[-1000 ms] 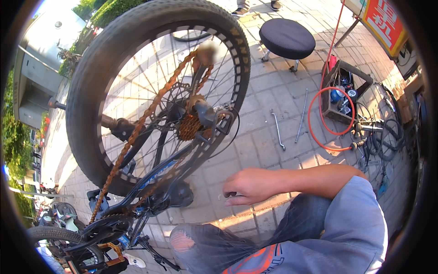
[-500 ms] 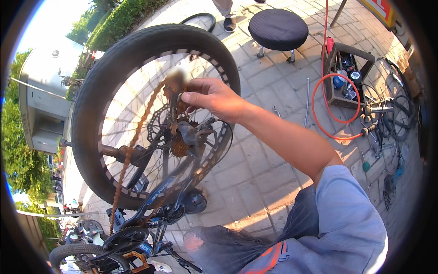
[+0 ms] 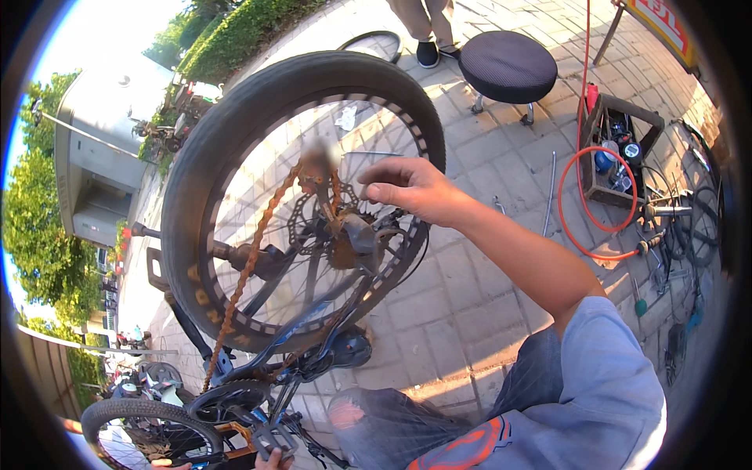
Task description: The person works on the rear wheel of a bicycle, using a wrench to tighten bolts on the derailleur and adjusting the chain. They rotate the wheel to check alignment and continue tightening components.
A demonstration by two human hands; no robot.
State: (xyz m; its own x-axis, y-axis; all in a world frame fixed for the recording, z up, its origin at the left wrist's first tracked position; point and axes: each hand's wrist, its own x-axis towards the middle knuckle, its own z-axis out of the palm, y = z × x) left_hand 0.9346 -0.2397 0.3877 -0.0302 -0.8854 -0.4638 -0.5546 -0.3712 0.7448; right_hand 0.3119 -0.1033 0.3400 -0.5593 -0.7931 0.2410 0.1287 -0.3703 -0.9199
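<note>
A bicycle stands upside down before me, its thick-tyred rear wheel (image 3: 192, 164) uppermost. My right hand (image 3: 415, 188) is open beside the rear derailleur (image 3: 317, 168), thumb and fingers curved apart, touching nothing. The derailleur's top is smeared. A rusty brown chain (image 3: 251, 262) runs from it down to the chainring area. Behind it are the rear sprockets (image 3: 341, 252) and a brake disc (image 3: 300, 219). At the lower edge, my left hand (image 3: 272, 460) is closed on a black pedal (image 3: 276, 439), only its fingers showing. The opposite pedal (image 3: 157, 269) sticks out left of the wheel.
A round black stool (image 3: 509, 66) stands far right of the wheel, near a person's legs (image 3: 427, 27). A wooden toolbox (image 3: 623, 149), an orange hose (image 3: 568, 219) and scattered tools lie at right. Another bicycle wheel (image 3: 141, 427) is at lower left, with fingers (image 3: 168, 464) of unclear owner.
My right hand has left the derailleur and opened, drawing back to the right. My left hand has come into view on the pedal. The crank has turned, and the view has shifted.
</note>
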